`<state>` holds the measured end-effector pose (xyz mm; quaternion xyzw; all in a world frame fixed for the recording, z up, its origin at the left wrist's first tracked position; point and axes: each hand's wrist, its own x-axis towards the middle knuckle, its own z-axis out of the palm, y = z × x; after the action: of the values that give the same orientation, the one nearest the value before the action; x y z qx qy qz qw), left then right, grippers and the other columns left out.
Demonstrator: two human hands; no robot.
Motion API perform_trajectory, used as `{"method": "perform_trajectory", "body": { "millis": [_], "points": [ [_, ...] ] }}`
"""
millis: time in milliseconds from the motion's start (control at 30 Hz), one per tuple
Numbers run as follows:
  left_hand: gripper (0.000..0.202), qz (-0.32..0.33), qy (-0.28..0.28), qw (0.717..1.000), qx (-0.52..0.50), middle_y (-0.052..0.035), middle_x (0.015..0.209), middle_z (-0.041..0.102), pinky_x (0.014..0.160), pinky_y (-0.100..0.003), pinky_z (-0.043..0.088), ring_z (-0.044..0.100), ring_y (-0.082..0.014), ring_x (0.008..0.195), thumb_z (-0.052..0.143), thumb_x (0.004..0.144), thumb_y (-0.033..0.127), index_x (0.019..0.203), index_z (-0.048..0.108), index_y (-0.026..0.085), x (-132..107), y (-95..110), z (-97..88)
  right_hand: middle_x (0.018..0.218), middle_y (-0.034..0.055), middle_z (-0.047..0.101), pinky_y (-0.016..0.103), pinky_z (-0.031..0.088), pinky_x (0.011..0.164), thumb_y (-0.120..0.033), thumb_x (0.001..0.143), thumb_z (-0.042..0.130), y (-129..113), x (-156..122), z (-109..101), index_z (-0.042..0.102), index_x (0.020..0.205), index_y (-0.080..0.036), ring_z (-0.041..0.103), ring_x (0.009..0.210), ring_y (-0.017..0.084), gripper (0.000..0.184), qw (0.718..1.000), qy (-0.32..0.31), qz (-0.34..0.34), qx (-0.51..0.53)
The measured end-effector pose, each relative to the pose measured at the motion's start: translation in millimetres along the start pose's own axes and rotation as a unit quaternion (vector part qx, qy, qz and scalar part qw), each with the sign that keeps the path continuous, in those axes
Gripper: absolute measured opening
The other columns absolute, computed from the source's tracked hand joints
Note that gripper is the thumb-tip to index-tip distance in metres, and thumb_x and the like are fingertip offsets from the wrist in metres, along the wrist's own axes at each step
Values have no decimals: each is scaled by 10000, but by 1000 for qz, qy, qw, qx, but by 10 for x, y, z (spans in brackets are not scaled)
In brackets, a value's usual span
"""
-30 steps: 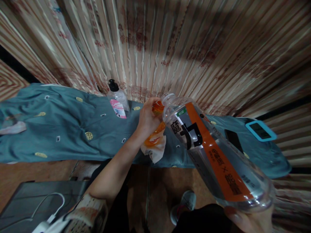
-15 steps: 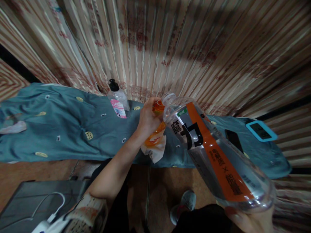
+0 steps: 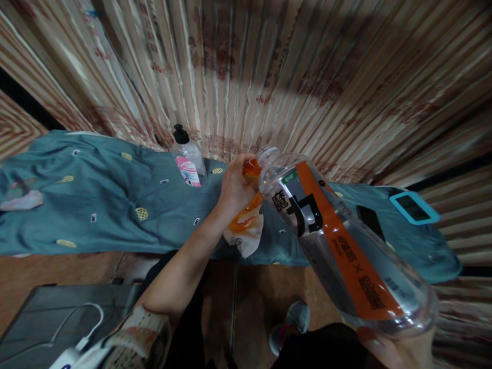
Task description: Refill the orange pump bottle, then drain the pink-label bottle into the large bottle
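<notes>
My left hand [image 3: 233, 187] is closed round a small orange bottle [image 3: 246, 215], together with a crumpled white cloth [image 3: 246, 240] that hangs below it. My right hand [image 3: 392, 348], at the bottom right edge, grips the base of a large clear plastic bottle [image 3: 338, 241] with an orange and black label. That bottle is tilted, its open neck [image 3: 268, 155] up against the top of the orange bottle. Both are held above the edge of a surface covered with a teal patterned cloth [image 3: 115, 205].
A clear pump bottle with a pink label [image 3: 187, 160] stands at the back near striped curtains [image 3: 246, 72]. A blue-cased device [image 3: 414, 207] and a dark phone [image 3: 369, 221] lie at the right. A grey box with a white cable [image 3: 65, 323] sits low left. A shoe [image 3: 292, 322] shows below.
</notes>
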<state>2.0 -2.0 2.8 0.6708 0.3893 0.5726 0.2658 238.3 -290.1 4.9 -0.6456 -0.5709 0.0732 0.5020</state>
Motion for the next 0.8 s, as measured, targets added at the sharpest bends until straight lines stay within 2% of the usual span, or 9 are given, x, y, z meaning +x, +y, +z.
{"method": "perform_trajectory", "body": {
  "millis": [167,300,367,500,633,733,800],
  "points": [
    [264,9,0,1000,5,-40,1061,766,916,-368,574,713,-209,982,818,920,424,1057,675,250,1,-30,4,1580,159,518,514,500,1139,-563,515,1042,16,-6,0,456,1630,-242,480,1464,454,1300,1000,10,-1,6],
    [268,10,2,1000,10,-37,1064,769,907,-353,572,716,-205,989,810,927,428,1070,674,247,1,-32,7,1590,138,509,474,443,1208,-601,666,963,-26,1,31,477,1630,-245,458,1503,415,1137,998,25,26,57],
    [265,9,4,1000,10,-39,1072,774,909,-350,572,713,-202,984,816,921,413,1067,676,242,1,-23,5,1631,124,473,458,448,1206,-585,641,981,-37,5,39,449,1657,-271,432,1528,411,1189,998,21,7,51],
    [248,8,2,1000,16,-36,1058,776,909,-349,575,711,-202,977,823,913,382,1050,672,241,3,-2,0,1583,139,504,518,368,1273,-583,512,1032,-24,4,19,452,1657,-248,441,1495,443,1327,1000,19,-5,20],
    [225,7,3,1000,20,-35,1034,768,902,-355,576,713,-207,976,810,925,384,1027,666,244,7,6,-2,1560,162,516,590,237,1327,-652,599,980,-30,12,14,481,1625,-218,461,1457,454,1221,999,34,11,8],
    [227,9,0,1000,23,-30,1023,762,894,-355,574,713,-206,972,806,929,396,1027,664,250,6,5,-4,1537,188,536,589,348,1261,-670,697,913,-51,30,32,500,1605,-188,497,1432,454,1108,999,39,30,22],
    [231,12,-2,1000,25,-30,1018,759,886,-354,573,713,-206,972,804,931,403,1030,662,251,6,6,-6,1549,196,529,529,465,1159,-668,634,958,-44,31,34,461,1638,-191,507,1429,450,1218,999,32,22,16]
  ]
}}
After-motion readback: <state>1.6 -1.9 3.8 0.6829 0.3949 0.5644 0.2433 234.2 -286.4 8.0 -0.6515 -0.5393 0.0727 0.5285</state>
